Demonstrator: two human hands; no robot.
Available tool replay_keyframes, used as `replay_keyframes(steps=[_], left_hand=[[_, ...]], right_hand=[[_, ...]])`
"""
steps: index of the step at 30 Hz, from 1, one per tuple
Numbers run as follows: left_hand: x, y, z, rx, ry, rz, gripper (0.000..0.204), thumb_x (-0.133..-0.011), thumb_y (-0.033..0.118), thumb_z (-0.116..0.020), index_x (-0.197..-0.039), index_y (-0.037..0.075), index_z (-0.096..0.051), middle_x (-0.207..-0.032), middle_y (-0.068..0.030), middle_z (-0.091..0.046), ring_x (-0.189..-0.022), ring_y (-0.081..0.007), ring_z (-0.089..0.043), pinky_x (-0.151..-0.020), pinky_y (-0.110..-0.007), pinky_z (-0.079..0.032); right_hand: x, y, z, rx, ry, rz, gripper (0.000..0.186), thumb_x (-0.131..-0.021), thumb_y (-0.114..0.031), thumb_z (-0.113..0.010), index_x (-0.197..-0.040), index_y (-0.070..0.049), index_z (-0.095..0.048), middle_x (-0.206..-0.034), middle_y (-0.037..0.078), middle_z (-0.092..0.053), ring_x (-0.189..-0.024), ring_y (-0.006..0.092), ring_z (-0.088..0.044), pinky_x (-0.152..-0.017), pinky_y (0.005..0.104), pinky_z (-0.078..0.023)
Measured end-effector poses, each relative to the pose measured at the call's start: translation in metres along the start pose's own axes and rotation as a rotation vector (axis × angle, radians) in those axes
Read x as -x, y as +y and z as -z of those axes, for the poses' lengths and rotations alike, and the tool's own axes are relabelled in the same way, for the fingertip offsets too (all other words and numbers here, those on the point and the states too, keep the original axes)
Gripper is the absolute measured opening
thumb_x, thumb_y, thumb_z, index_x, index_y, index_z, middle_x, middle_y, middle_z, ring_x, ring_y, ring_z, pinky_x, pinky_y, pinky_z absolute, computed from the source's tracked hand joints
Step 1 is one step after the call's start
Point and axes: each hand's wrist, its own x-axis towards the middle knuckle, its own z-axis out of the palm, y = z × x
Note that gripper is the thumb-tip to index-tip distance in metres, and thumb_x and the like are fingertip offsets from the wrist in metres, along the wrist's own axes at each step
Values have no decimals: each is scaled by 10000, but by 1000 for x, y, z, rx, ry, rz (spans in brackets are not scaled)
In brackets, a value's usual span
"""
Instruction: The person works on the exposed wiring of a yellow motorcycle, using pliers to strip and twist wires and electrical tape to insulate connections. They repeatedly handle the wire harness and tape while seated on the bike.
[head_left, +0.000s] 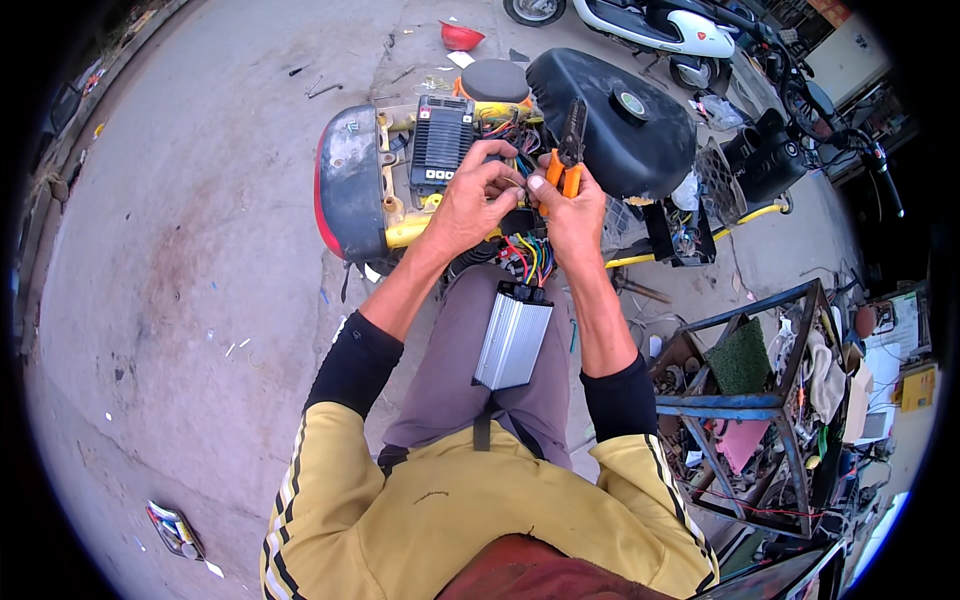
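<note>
In my right hand (570, 215) are orange-handled wire strippers (567, 150), held with the dark jaws pointing up. My left hand (475, 200) is beside it, fingertips bent around what looks like a thin wire, too small to make out clearly. Both hands are over the opened yellow scooter body (404, 233), next to a black finned box (443, 135) and a wire bundle (499, 129). A silver finned controller (514, 337) rests on my thighs, its coloured leads (528, 255) running up under my hands. A black plastic seat cover (620, 120) lies to the right of the strippers.
A metal rack (745, 408) full of scrap stands at the lower right. A white scooter (640, 30) is parked behind. A red helmet (460, 36), scattered tools (320, 90) and a tray of tools (175, 530) lie on the concrete. The black-and-red rear housing (348, 185) sits at the left.
</note>
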Motion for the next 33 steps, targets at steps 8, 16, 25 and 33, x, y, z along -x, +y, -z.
replay_keyframes(steps=[8,16,25,33], left_hand=[[-1,2,1,27,-8,67,114,-979,-44,-719,-1085,-86,-717,-1469,-87,-521,-1006,-123,-712,-852,-286,-622],[-2,0,2,58,-12,122,104,-954,-41,-711,-1058,-41,-711,-1452,-57,-490,-1011,-100,-665,-869,-278,-581],[-6,-2,9,97,-36,161,109,-945,-74,-691,-1049,-43,-702,-1454,-68,-478,-992,-118,-697,-873,-300,-594],[-7,-12,6,117,-36,144,117,-953,-84,-669,-1059,-38,-691,-1453,-65,-467,-964,-113,-697,-877,-306,-597]], right_hand=[[33,0,45,753,0,304,420,-1009,-209,-785,-1348,11,-672,-1195,190,-746,-1007,349,-736,-925,470,-566],[70,5,53,1057,12,339,511,-910,-97,-813,-1377,4,-633,-1176,185,-669,-1099,419,-669,-967,525,-532],[66,15,37,980,6,384,509,-843,-16,-801,-1325,16,-639,-1158,204,-663,-1079,423,-678,-969,522,-540],[66,18,39,962,-11,337,530,-809,19,-792,-1315,14,-634,-1160,212,-665,-1093,430,-683,-980,527,-547]])
